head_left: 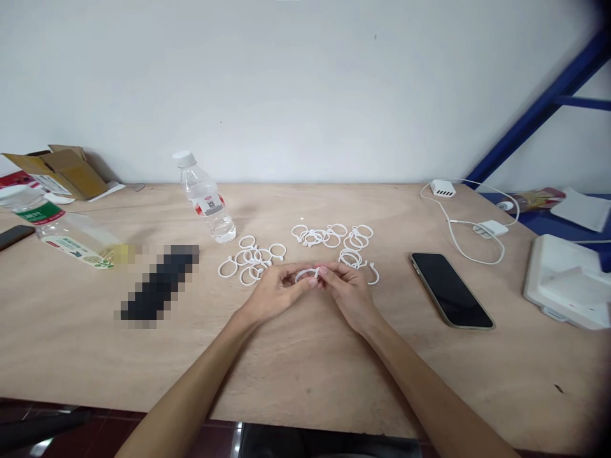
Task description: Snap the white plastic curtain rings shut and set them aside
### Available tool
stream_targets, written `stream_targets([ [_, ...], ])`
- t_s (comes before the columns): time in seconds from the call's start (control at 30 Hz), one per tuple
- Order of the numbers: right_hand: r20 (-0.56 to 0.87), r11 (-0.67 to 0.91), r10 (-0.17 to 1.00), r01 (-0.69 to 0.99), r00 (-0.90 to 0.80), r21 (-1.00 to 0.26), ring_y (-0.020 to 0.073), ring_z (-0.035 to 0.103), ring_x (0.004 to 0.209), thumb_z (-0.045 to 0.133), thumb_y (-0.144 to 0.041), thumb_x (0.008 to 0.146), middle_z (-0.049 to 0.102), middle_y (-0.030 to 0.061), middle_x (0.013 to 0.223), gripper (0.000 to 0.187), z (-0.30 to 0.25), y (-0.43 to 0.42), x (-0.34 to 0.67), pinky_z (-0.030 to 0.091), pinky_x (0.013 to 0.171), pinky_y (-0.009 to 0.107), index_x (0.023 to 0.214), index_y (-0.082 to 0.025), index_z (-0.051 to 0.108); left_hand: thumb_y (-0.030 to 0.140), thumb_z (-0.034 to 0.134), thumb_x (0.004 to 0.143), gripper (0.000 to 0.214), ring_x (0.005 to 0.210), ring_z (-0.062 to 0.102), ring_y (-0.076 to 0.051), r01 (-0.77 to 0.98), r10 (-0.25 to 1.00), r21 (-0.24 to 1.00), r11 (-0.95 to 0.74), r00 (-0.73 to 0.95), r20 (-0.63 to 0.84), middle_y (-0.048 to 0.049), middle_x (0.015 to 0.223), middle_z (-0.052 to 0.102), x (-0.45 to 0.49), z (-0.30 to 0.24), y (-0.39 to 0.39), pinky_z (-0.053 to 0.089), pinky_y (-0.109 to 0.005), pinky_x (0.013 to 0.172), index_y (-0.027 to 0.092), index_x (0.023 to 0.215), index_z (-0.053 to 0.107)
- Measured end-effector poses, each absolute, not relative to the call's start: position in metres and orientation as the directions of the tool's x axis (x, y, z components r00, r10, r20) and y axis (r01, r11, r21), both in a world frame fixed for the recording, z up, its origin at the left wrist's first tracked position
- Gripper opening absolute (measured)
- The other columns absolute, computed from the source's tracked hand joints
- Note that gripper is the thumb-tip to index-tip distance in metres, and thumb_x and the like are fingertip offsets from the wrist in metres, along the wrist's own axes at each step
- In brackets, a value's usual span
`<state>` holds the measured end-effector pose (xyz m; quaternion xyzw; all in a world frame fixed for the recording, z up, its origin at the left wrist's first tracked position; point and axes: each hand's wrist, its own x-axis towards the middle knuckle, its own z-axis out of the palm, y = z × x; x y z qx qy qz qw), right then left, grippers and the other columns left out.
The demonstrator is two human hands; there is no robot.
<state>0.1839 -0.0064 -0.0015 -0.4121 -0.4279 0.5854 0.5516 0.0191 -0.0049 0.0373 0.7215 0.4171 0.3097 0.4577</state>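
Note:
Between my two hands is a white plastic curtain ring point(304, 274), held over the middle of the table. My left hand point(275, 292) is closed on its left side, with the thumb along the ring. The thumb and fingers of my right hand point(347, 291) pinch the ring's right end, by its small closure. Several like rings point(248, 257) lie in a loose pile just left of my left hand. More rings point(315, 237) lie beyond my hands, and another cluster point(351, 257) is right behind my right hand, partly covered by it.
A clear water bottle point(207, 200) stands behind the left pile. At left are a larger bottle point(62, 232), a blurred-out dark item point(160, 283) and an open cardboard box point(71, 172). Rightward lie a phone point(451, 289), a charger with cable point(443, 189) and a white case point(568, 280).

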Motion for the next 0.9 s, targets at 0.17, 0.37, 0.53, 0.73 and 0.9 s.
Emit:
stream_targets([
  [0.17, 0.033, 0.020, 0.998, -0.213, -0.057, -0.977, 0.0131, 0.056, 0.060, 0.072, -0.040, 0.073, 0.066, 0.0015, 0.065, 0.022, 0.003, -0.009, 0.187, 0.047, 0.061, 0.029, 0.070, -0.018, 0.071, 0.035, 0.047, 0.091, 0.032, 0.082, 0.063, -0.018, 0.364, 0.848, 0.867, -0.341, 0.517, 0.117, -0.0026, 0.100, 0.073, 0.016, 0.039, -0.005, 0.045, -0.025, 0.071, 0.021, 0.108, 0.070],
  [0.37, 0.141, 0.147, 0.988, 0.143, -0.056, -0.979, 0.0169, 0.062, 0.059, 0.059, -0.035, 0.083, 0.071, 0.0036, 0.068, 0.024, -0.006, -0.011, 0.181, 0.051, 0.059, 0.030, 0.091, -0.018, 0.074, 0.030, 0.055, 0.085, 0.029, 0.096, 0.058, -0.025, 0.657, 0.862, 0.580, -0.482, 0.473, 0.181, -0.0088, 0.104, 0.069, 0.010, 0.021, 0.001, 0.042, -0.038, 0.089, 0.020, 0.111, 0.065],
  [0.53, 0.324, 0.359, 0.933, 0.393, -0.155, -0.847, 0.0230, 0.069, 0.087, 0.053, -0.023, 0.086, 0.075, 0.0070, 0.098, 0.026, -0.009, -0.018, 0.173, 0.053, 0.078, 0.037, 0.101, -0.023, 0.073, 0.026, 0.051, 0.086, 0.033, 0.111, 0.046, -0.034, 0.873, 0.931, 0.340, -0.349, 0.285, 0.227, -0.0127, 0.123, 0.061, 0.004, 0.010, 0.008, 0.033, -0.051, 0.096, 0.019, 0.117, 0.062],
  [0.73, 0.355, 0.411, 0.912, 0.415, -0.207, -0.812, 0.0206, 0.068, 0.083, 0.052, -0.017, 0.086, 0.075, 0.0076, 0.093, 0.024, -0.009, -0.018, 0.172, 0.052, 0.077, 0.033, 0.098, -0.019, 0.073, 0.037, 0.055, 0.084, 0.032, 0.104, 0.049, -0.032, 0.899, 0.943, 0.343, -0.274, 0.181, 0.281, -0.0113, 0.110, 0.067, 0.025, 0.022, 0.034, 0.033, -0.049, 0.093, 0.020, 0.109, 0.067],
  [0.9, 0.355, 0.411, 0.911, 0.411, -0.209, -0.814, 0.0190, 0.067, 0.077, 0.054, -0.015, 0.085, 0.075, 0.0062, 0.088, 0.022, -0.010, -0.018, 0.173, 0.052, 0.073, 0.032, 0.093, -0.020, 0.073, 0.048, 0.053, 0.084, 0.037, 0.098, 0.052, -0.034, 0.905, 0.956, 0.344, -0.250, 0.175, 0.234, -0.0148, 0.088, 0.071, 0.055, 0.021, 0.067, 0.033, -0.049, 0.090, 0.016, 0.082, 0.071],
])
